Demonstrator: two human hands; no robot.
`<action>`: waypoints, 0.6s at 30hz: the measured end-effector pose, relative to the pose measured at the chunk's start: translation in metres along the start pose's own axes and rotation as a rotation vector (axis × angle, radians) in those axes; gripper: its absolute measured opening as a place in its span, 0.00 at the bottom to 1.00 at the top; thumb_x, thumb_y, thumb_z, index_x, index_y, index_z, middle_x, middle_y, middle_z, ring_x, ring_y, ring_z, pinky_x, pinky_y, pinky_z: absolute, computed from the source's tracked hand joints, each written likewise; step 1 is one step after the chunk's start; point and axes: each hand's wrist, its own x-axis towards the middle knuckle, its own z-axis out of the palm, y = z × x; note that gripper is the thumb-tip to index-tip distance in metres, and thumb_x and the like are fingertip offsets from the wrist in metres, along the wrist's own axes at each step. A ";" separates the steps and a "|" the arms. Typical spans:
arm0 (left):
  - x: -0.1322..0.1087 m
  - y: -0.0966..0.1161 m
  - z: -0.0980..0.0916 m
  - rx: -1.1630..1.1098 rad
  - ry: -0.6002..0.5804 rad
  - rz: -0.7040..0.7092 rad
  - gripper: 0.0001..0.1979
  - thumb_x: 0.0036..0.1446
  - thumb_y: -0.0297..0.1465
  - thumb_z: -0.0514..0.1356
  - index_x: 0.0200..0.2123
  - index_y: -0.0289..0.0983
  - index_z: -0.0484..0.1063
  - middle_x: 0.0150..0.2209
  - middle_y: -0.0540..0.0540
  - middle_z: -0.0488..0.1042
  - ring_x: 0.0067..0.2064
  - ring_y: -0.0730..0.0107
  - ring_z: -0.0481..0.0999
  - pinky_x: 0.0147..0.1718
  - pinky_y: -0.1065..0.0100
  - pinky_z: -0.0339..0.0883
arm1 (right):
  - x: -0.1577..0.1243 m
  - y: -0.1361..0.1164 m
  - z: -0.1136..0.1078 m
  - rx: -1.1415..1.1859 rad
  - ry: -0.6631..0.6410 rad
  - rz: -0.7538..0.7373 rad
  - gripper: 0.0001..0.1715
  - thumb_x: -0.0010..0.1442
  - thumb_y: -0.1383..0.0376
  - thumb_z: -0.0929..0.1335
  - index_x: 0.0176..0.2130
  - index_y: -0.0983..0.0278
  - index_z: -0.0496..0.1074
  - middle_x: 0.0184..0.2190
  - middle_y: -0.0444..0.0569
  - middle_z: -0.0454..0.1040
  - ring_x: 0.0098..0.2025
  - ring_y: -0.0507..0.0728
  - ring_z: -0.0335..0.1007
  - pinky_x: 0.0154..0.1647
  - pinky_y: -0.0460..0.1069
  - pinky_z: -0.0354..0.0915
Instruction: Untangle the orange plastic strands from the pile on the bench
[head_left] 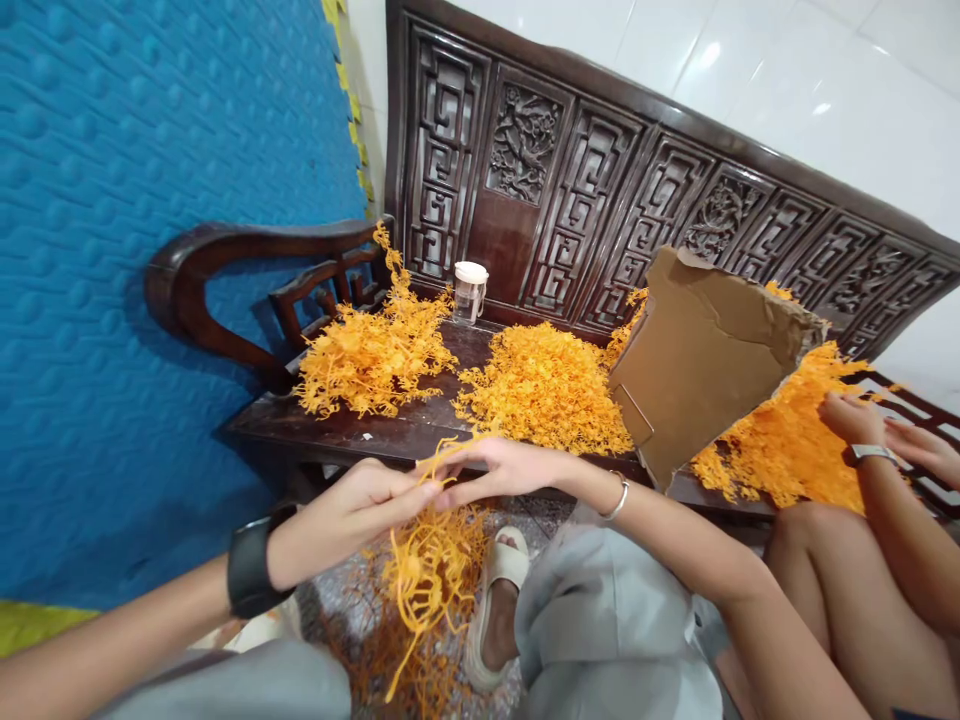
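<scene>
My left hand (375, 505), with a black band at the wrist, pinches an orange branched plastic strand cluster (427, 575) that dangles below my fingers. From the other side my right hand (499, 468) meets it, thumb and fingers bent around thin strands of the same cluster. The fingertips of both hands nearly touch, and part of the grip is hidden. Just beyond my hands, a heap of small orange pieces (551, 390) lies on the dark wooden bench (259, 420). Left of it is a looser pile of orange branched strands (375, 360).
A lidded clear cup (470, 293) stands against the carved backrest (517, 235). A tilted cardboard box (712, 340) sits on the bench before a large orange pile (787, 440). At far right are another person's hands (855, 418). Orange scraps (375, 640) litter the floor.
</scene>
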 end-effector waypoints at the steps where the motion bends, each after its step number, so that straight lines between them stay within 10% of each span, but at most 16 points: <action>1: 0.000 0.001 -0.001 0.010 0.006 0.000 0.20 0.55 0.38 0.45 0.13 0.38 0.48 0.14 0.56 0.46 0.17 0.78 0.49 0.18 0.72 0.43 | 0.001 -0.001 0.000 0.006 0.020 -0.007 0.14 0.54 0.66 0.68 0.42 0.66 0.70 0.36 0.46 0.72 0.37 0.49 0.67 0.44 0.47 0.63; 18: -0.010 -0.020 -0.010 0.007 -0.022 -0.214 0.21 0.54 0.45 0.47 0.17 0.39 0.46 0.21 0.55 0.44 0.23 0.75 0.46 0.21 0.71 0.43 | -0.034 0.002 -0.027 -0.145 0.338 0.011 0.08 0.53 0.64 0.69 0.27 0.67 0.71 0.29 0.45 0.70 0.34 0.50 0.66 0.41 0.47 0.60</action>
